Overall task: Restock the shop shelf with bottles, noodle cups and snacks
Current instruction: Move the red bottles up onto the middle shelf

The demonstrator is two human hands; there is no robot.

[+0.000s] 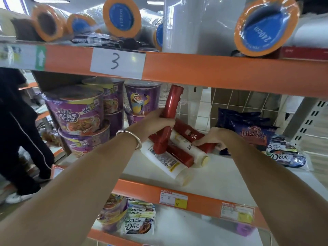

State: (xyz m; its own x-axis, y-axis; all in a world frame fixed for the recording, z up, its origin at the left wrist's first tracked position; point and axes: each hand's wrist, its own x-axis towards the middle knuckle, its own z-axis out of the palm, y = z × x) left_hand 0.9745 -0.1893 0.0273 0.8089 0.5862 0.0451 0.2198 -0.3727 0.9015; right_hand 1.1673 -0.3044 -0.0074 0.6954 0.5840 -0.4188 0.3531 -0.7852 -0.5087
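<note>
A person in dark clothes (16,121) stood at the aisle's far left. On the white shelf (230,176), under an orange rail (213,71) marked 3, purple noodle cups (78,110) were stacked leftmost. The left hand (156,121) gripped a red bottle (171,105), nearly upright, over a heap of lying bottles (165,161). The right hand (213,137), apart from it, clasped a second red bottle (190,133) in that heap. Dark snack bags (248,126) lay rightmost.

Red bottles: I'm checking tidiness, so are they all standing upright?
No, the left hand grips one red bottle tilted; other red bottles lie flat on the shelf.
</note>
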